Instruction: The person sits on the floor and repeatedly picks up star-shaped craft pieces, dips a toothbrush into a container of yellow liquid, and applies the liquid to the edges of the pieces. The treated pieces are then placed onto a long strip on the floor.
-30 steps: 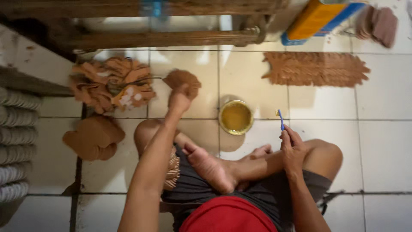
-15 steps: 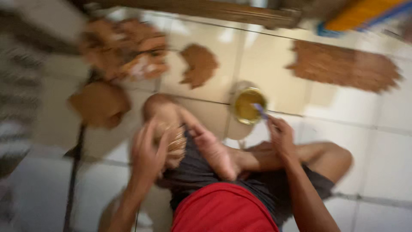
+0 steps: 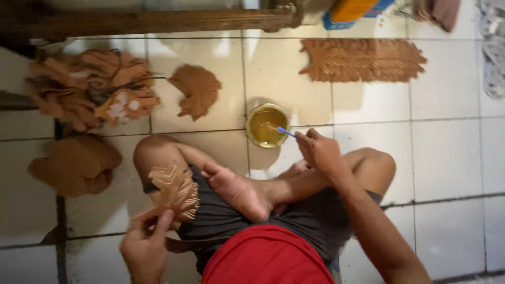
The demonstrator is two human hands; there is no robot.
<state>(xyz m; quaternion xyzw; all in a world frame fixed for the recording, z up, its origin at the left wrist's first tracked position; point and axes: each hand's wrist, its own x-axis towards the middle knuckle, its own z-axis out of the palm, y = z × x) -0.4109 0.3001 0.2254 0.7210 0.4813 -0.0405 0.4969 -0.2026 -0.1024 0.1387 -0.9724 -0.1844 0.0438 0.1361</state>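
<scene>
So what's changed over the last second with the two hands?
The left hand pulled back from the flat brown pieces on the tiles to the lap and now holds a carved, leaf-shaped brown wooden piece. The right hand moved its thin blue brush forward into the small round bowl of yellow liquid. The piles stayed put.

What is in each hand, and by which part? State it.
The left hand holds a brown carved leaf piece by its lower end. The right hand holds a blue brush by its handle, tip in the bowl.
</scene>
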